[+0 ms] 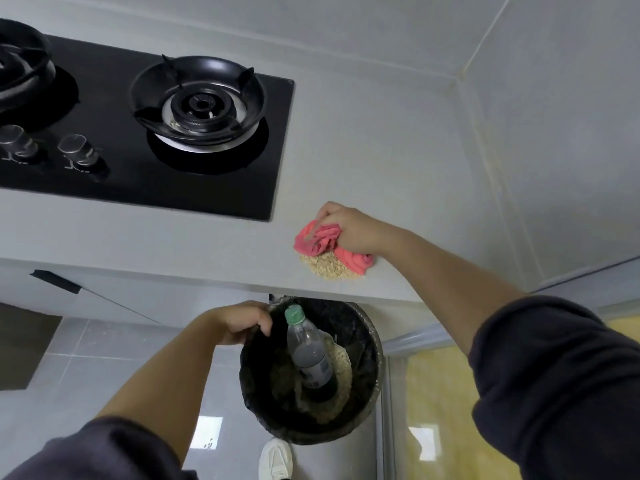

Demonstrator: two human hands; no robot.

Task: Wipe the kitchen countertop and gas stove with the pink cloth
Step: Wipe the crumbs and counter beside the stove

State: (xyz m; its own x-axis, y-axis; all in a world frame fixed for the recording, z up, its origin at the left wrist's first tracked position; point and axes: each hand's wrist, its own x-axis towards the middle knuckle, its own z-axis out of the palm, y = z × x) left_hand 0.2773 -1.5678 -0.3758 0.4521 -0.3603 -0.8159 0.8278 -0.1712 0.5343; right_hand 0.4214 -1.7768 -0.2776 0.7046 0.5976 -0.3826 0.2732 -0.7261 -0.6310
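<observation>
Nearest the person, 1 white shoe [275, 460] stands on the grey tiled floor beside a black-lined bin [363, 327]. The left hand [242, 322] grips the bin's rim, fingers curled over the edge, holding it just below the counter's front edge. Inside the bin a plastic bottle [310, 351] with a green cap leans upright among pale crumbs. On the grey countertop [173, 233] above, a heap of oat-like crumbs [329, 266] lies close to the edge. The pink cloth [317, 240] touches the heap's far side, bunched in the right hand [349, 226], whose fingers are clamped round it. Farther left sits the black gas stove [104, 109] with 2 knobs [74, 150] and 2 burners [199, 105].
</observation>
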